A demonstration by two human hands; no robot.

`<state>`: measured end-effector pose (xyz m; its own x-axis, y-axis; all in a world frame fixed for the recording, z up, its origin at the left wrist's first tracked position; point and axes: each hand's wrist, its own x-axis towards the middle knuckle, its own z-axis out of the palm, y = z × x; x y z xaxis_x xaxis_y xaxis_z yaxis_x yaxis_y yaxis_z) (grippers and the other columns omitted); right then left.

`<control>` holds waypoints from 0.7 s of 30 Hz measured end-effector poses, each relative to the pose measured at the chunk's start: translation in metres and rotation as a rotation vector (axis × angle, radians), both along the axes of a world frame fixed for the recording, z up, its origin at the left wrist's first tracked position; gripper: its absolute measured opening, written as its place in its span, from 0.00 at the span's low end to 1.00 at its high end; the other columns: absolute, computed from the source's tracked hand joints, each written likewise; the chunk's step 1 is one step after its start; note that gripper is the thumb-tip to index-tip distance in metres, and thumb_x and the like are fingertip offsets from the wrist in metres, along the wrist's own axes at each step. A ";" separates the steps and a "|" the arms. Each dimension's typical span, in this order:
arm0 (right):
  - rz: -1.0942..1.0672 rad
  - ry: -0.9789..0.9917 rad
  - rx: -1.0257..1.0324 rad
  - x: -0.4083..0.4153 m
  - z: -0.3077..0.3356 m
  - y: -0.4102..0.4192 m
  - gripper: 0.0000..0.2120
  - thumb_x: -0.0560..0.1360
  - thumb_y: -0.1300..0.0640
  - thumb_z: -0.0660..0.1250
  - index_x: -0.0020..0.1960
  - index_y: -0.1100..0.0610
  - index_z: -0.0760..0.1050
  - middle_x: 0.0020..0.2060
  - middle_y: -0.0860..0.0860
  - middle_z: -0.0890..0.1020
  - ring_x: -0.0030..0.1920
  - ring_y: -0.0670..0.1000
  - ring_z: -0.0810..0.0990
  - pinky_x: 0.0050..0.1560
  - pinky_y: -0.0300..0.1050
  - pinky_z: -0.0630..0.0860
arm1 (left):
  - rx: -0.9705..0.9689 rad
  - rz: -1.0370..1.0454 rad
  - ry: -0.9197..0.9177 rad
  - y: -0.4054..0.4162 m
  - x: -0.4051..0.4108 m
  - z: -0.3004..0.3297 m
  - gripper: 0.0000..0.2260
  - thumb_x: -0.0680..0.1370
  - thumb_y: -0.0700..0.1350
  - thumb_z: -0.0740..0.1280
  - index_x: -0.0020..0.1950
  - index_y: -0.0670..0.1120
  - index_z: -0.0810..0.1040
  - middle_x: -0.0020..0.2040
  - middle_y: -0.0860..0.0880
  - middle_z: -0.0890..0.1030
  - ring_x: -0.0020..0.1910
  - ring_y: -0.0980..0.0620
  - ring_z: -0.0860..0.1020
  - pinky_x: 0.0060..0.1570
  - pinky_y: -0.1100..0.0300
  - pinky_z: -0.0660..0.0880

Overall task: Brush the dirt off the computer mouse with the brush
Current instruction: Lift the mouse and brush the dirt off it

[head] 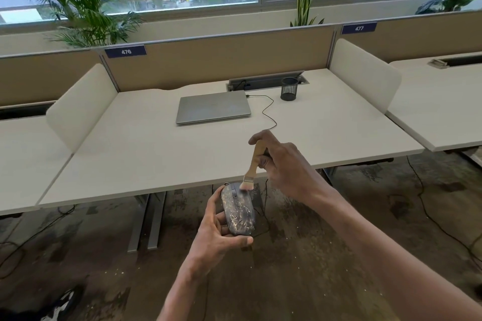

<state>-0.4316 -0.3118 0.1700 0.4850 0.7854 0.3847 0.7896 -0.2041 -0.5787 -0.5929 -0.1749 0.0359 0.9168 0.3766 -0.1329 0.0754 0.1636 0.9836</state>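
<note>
Wooden brush [252,164] in the right hand's [283,164] grip touches the speckled mouse [238,212], which the left hand's [217,230] grip holds just below.

two bare forearms, left hand [218,232], right hand [283,164]

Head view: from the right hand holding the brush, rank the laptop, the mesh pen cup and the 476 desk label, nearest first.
From the right hand:
1. Laptop, closed, on the desk just beyond the hand, slightly left.
2. Mesh pen cup, farther back, by the cable tray.
3. 476 label, far left on the partition.
</note>
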 end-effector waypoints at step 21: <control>-0.078 0.096 0.109 -0.001 -0.020 -0.018 0.14 0.79 0.69 0.63 0.60 0.54 0.68 0.41 0.47 0.80 0.41 0.33 0.79 0.38 0.26 0.72 | 0.026 0.025 0.022 -0.001 0.001 -0.001 0.56 0.64 0.27 0.81 0.81 0.58 0.56 0.61 0.39 0.83 0.57 0.38 0.85 0.53 0.49 0.84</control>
<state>-0.4329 -0.3298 0.1504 0.5815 0.7000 0.4145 0.7137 -0.1943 -0.6730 -0.5921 -0.1760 0.0348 0.9040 0.4032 -0.1425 0.0929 0.1402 0.9858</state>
